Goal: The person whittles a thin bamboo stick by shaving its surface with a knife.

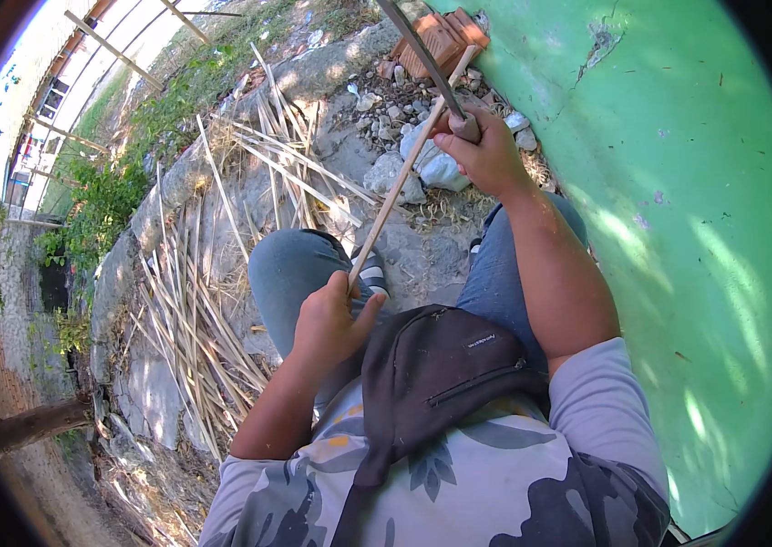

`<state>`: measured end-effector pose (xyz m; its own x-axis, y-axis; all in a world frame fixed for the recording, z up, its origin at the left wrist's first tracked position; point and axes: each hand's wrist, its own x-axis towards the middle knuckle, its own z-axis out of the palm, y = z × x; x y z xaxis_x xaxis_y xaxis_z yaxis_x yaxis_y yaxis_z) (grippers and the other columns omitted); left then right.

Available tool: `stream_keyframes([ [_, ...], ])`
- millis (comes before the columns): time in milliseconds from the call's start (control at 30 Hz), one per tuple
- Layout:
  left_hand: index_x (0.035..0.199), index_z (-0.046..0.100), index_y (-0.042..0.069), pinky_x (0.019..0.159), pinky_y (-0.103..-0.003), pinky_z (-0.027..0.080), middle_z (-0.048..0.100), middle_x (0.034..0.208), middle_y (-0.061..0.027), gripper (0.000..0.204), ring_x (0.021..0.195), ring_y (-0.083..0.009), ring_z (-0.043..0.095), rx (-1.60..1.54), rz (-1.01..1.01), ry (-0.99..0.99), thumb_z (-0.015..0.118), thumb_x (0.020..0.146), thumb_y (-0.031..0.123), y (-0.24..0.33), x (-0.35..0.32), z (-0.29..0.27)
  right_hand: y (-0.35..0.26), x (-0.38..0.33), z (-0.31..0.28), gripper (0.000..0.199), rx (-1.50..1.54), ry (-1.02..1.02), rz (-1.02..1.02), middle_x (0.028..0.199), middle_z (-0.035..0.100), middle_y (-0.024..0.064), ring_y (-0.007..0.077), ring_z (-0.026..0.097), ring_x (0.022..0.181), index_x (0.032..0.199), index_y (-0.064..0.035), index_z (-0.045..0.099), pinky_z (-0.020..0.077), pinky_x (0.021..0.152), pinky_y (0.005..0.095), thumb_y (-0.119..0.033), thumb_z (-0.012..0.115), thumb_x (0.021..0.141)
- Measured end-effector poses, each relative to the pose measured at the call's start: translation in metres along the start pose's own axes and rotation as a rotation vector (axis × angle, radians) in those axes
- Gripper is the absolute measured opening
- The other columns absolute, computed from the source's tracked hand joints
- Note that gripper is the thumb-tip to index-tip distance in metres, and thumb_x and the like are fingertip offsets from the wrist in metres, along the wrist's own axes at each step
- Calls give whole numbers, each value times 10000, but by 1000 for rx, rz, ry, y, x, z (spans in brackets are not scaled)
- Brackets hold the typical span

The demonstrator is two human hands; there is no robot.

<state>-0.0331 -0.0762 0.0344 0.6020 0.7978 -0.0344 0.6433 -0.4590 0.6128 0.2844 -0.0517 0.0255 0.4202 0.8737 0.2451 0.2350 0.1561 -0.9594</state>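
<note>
My left hand [333, 317] is closed around the lower end of a long, pale wooden strip [401, 181], perhaps split bamboo. The strip slants up and to the right from above my left knee toward my right hand [488, 157]. That hand is wrapped around the brown handle of a long-bladed knife [424, 56], its dark blade pointing up and to the left. Near the handle, the blade crosses the strip in the picture; whether they touch I cannot tell. The fingers of my right hand are close to the strip there, partly hidden.
Several loose pale strips [193, 314] lie piled on the left, with another bundle [290, 159] beyond my left knee. Rubble and white stones [441, 169] lie ahead, below stacked reddish tiles [441, 41]. A green wall [678, 182] rises close on my right.
</note>
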Motion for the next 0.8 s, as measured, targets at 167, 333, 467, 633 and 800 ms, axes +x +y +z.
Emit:
stream_keyframes([
  [167, 898, 540, 23, 574, -413, 503, 604, 677, -149, 402, 610, -326, 634, 85, -5, -10, 765, 870, 355, 3, -3, 3, -1, -3, -1, 100, 20, -81, 71, 792, 662, 23, 34, 497, 505, 943, -53, 641, 397, 447, 212, -85, 701, 870],
  [333, 929, 538, 23, 563, -398, 489, 577, 670, -126, 422, 577, -301, 600, 109, 7, 35, 785, 858, 357, -3, -7, 9, -10, -3, 1, 120, 403, -167, 80, 731, 626, 3, 47, 514, 519, 954, -47, 674, 421, 456, 222, -84, 721, 850],
  [467, 967, 537, 12, 591, -381, 497, 589, 707, -119, 444, 603, -281, 607, 48, 11, -84, 783, 861, 367, 5, 3, -4, 3, -2, -1, 100, 429, -144, 56, 739, 629, 3, 47, 510, 509, 947, -45, 667, 415, 445, 215, -64, 707, 858],
  [633, 997, 546, 31, 589, -369, 472, 565, 710, -52, 393, 635, -203, 567, -241, -85, -184, 720, 924, 376, 15, 38, -17, -11, -3, -1, 112, 231, -175, 156, 727, 643, 15, 86, 541, 527, 939, -41, 686, 437, 469, 272, -101, 718, 851],
  [800, 930, 514, 125, 449, -245, 293, 431, 669, 72, 245, 495, -55, 348, -1122, -422, -596, 641, 1000, 322, -23, 71, -15, 2, 0, -8, 204, -361, 79, -244, 700, 660, 57, 157, 562, 580, 909, -7, 660, 470, 574, 342, -172, 749, 827],
])
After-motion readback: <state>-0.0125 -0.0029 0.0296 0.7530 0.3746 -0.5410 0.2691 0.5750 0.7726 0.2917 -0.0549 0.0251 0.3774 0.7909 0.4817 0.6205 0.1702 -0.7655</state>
